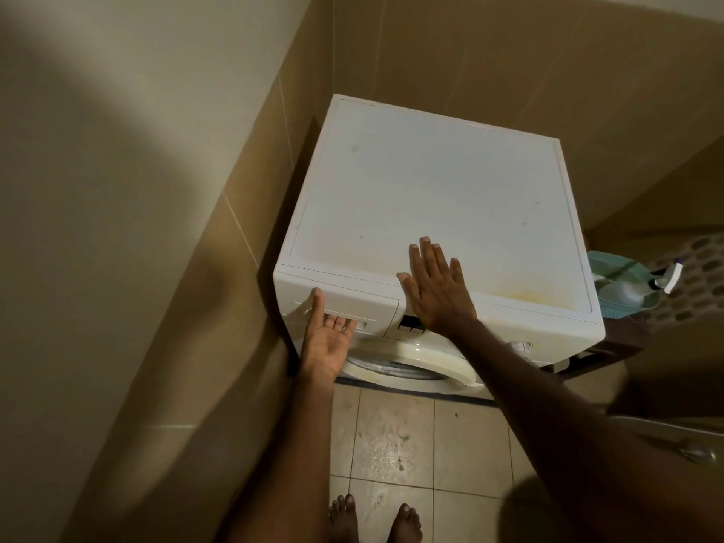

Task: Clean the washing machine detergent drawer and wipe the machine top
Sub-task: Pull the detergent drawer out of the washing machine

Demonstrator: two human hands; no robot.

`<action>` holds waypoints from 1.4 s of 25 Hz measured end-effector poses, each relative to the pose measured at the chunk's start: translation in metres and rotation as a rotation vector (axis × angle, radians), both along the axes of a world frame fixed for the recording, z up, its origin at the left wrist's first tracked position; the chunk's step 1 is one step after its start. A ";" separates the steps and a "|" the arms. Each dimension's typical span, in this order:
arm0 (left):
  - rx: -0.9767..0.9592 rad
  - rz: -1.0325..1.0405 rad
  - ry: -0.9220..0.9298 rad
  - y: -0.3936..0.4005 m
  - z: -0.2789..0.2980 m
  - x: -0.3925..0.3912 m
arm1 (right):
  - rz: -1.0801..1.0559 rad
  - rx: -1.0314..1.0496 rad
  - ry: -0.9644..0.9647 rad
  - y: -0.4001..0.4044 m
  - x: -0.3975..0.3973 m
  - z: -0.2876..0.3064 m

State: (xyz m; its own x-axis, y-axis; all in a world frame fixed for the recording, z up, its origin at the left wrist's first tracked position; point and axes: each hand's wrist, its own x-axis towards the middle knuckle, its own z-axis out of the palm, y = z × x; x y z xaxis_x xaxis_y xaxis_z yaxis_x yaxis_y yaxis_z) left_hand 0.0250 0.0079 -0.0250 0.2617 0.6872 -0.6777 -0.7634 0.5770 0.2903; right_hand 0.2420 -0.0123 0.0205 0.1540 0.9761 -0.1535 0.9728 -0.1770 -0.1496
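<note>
A white front-loading washing machine stands in a tiled corner. Its top (431, 182) is flat, bare and faintly stained yellow near the front right. The detergent drawer (352, 303) sits closed at the left of the front panel. My left hand (327, 339) is palm up below the drawer, its fingers hooked into the drawer's handle recess and the thumb up against the drawer face. My right hand (435, 284) lies flat with straight fingers on the front edge of the top, over the control panel.
A green cloth (611, 268) and a spray bottle (642, 286) lie in a perforated laundry basket (697, 276) right of the machine. The round door (411, 362) is below the panel. Tiled walls close in at left and behind. My bare feet stand on the tile floor (391, 444).
</note>
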 end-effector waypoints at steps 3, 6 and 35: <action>0.025 -0.013 -0.016 0.002 -0.005 -0.005 | 0.004 0.005 0.012 0.000 0.000 -0.002; 0.067 -0.028 -0.020 -0.023 -0.008 -0.017 | -0.003 0.011 0.015 0.000 0.001 -0.002; -0.008 -0.095 0.179 -0.117 -0.001 -0.087 | -0.529 0.140 0.611 -0.061 -0.085 0.017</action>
